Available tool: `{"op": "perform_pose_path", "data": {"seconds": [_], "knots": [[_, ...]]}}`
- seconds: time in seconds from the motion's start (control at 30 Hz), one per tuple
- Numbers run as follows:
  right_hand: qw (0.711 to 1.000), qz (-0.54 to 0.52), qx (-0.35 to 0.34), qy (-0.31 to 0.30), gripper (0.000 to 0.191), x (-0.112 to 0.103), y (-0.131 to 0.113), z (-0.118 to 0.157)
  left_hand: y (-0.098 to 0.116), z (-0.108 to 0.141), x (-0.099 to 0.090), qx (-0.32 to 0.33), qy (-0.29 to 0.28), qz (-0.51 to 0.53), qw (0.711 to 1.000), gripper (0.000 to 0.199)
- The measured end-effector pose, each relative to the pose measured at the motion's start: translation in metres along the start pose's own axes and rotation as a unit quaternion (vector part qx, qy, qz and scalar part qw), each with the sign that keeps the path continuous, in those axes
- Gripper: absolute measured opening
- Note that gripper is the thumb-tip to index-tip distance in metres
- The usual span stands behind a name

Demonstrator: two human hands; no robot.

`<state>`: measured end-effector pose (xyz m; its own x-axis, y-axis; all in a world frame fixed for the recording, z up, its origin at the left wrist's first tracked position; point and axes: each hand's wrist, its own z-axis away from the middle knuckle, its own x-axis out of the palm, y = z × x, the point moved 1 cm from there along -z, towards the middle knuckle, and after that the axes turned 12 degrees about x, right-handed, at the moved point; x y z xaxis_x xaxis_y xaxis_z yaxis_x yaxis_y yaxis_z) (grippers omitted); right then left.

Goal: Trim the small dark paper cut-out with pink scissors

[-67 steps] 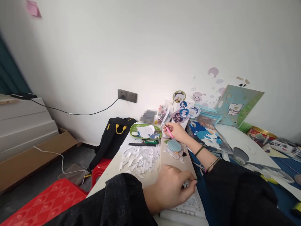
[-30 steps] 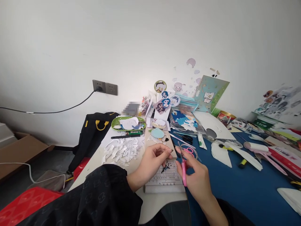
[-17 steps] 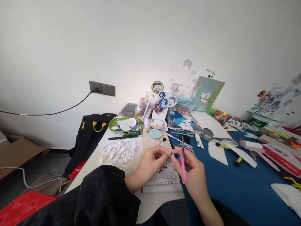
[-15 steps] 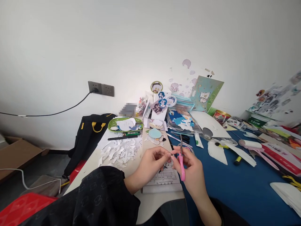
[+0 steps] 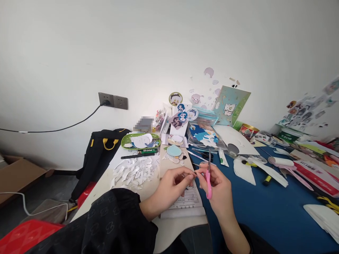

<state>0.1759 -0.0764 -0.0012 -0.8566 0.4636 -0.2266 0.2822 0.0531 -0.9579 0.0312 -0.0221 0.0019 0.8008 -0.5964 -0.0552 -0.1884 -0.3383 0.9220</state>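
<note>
Pink-handled scissors (image 5: 208, 185) hang on my right hand (image 5: 215, 183), their blades pointing up and away. The thumb and forefinger of that hand are pinched together close to the fingertips of my left hand (image 5: 176, 183). My left hand is closed too, its fingers pressed together around something too small to make out. Beneath both hands lies a printed sheet (image 5: 189, 203) on a board. Just beyond them rests a small pile of paper cutouts with a light blue oval (image 5: 174, 150) on top.
White paper strips (image 5: 135, 171) are heaped to the left. Behind them stand a green tray (image 5: 124, 141) of cutouts and a black pen (image 5: 129, 155). A plastic bag of blue scraps (image 5: 203, 135) lies at the back. To the right are a yellow-black cutter (image 5: 267, 180) and a pink lint roller (image 5: 283, 163).
My hands have drawn slightly apart, the right one shifting a little to the right with the scissors. The scissors now stand more upright.
</note>
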Motion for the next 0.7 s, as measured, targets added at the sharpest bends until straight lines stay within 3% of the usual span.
{"op": "perform_pose_path", "data": {"seconds": [0.17,0.27,0.37,0.47,0.53,0.7], "knots": [[1.0,-0.003,-0.001,0.0,0.023,-0.014,-0.009,0.005,-0.014,-0.002,-0.001,-0.01,0.004,-0.075,0.997,0.021],[0.998,0.019,0.001,-0.055,0.024,-0.026,-0.022,0.0,-0.018,-0.001,-0.001,0.004,0.008,-0.125,0.992,0.014],[0.99,0.06,-0.002,-0.129,0.025,-0.021,-0.042,-0.021,-0.015,0.001,0.0,0.023,0.0,-0.174,0.985,0.029],[0.969,0.12,0.004,-0.218,0.019,0.011,-0.059,-0.059,-0.011,0.002,0.0,0.044,-0.016,-0.23,0.972,0.046],[0.952,0.159,0.015,-0.261,0.022,0.043,-0.064,-0.09,-0.01,0.003,-0.001,0.06,-0.026,-0.267,0.961,0.046],[0.928,0.23,0.002,-0.294,0.028,0.12,-0.057,-0.148,-0.014,0.003,-0.003,0.09,-0.039,-0.358,0.929,0.036]]}}
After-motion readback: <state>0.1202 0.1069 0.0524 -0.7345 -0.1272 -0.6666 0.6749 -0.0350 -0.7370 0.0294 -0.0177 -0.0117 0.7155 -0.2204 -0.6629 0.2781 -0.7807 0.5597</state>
